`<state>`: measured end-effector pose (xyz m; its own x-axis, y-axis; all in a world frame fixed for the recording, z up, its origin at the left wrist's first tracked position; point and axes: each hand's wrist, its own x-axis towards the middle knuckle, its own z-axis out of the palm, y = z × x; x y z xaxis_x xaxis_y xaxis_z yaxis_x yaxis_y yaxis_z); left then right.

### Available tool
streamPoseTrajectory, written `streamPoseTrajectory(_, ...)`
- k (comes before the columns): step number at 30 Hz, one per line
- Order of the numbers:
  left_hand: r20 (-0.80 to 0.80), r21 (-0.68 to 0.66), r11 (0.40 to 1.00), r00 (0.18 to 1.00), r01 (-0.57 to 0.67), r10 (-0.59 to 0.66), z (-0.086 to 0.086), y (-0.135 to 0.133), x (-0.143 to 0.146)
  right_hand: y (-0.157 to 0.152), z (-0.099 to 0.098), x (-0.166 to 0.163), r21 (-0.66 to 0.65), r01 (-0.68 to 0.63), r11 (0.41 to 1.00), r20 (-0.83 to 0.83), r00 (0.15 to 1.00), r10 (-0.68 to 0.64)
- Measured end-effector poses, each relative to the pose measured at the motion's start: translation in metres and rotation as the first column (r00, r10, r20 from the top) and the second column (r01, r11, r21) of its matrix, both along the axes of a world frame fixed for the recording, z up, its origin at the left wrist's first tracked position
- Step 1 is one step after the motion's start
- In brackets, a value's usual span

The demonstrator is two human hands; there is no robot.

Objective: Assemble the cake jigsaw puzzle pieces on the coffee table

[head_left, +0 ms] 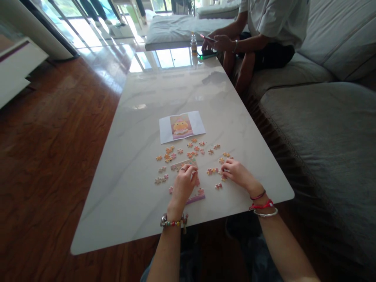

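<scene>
My left hand (184, 183) rests with curled fingers on a partly assembled jigsaw strip (184, 164) on the white marble table (132, 164), covering part of it. My right hand (236, 172) lies to the right, fingers pinched over small puzzle pieces (212, 171) at the table surface. Several loose orange and pink pieces (194, 149) lie scattered just beyond both hands. A printed reference picture (181, 126) of a yellow figure on white paper sits farther up the table.
Another person (264, 27) sits on the grey sofa (323, 117) at the far right, holding a phone. A small bottle (194, 44) stands at the table's far edge. Wooden floor (49, 149) lies to the left.
</scene>
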<state>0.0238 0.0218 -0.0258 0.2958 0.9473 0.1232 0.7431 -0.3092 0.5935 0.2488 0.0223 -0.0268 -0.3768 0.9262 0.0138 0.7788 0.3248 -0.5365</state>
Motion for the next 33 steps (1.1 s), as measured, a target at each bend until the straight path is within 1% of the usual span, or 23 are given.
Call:
streamPoseTrajectory(2,0.002,-0.004,1.000,1.000,-0.004,0.004,0.001,-0.001,0.000,0.001,0.000,0.000,0.018,0.013,1.000,0.009,1.000,-0.013)
streamPoseTrajectory(4,0.009,-0.011,1.000,1.000,-0.010,0.010,0.002,-0.001,0.000,0.001,0.003,0.000,0.026,0.036,0.999,-0.022,0.999,-0.036)
streamPoseTrajectory(8,0.054,-0.034,0.999,0.998,-0.026,0.027,0.005,-0.003,-0.002,-0.003,0.015,-0.011,-0.031,0.075,0.997,-0.194,0.978,-0.079)
streamPoseTrajectory(9,0.070,-0.047,0.999,0.997,-0.019,0.022,0.006,-0.003,-0.002,-0.005,0.018,-0.016,-0.055,0.055,0.997,-0.238,0.969,-0.067)
streamPoseTrajectory(11,0.103,-0.101,0.995,0.995,0.025,-0.014,0.008,-0.005,-0.005,-0.009,0.019,-0.030,-0.100,-0.027,0.995,-0.302,0.953,-0.004)
streamPoseTrajectory(14,0.151,-0.229,0.967,0.985,0.115,-0.081,0.010,-0.009,-0.011,-0.014,0.016,-0.052,-0.121,-0.138,0.983,-0.318,0.943,0.093)
streamPoseTrajectory(17,0.204,-0.319,0.931,0.972,0.179,-0.117,0.011,-0.012,-0.018,-0.017,0.009,-0.068,-0.115,-0.154,0.981,-0.304,0.946,0.113)
streamPoseTrajectory(20,0.221,-0.360,0.913,0.968,0.191,-0.115,0.010,-0.012,-0.025,-0.016,0.005,-0.076,-0.115,-0.162,0.980,-0.294,0.948,0.123)
streamPoseTrajectory(24,0.159,-0.365,0.918,0.982,0.153,-0.100,0.004,-0.010,-0.029,-0.013,0.000,-0.079,-0.109,-0.175,0.978,-0.247,0.958,0.144)
streamPoseTrajectory(33,0.064,-0.268,0.952,0.989,0.148,-0.136,-0.003,-0.013,-0.026,-0.012,-0.003,-0.077,-0.092,-0.188,0.978,-0.203,0.965,0.166)
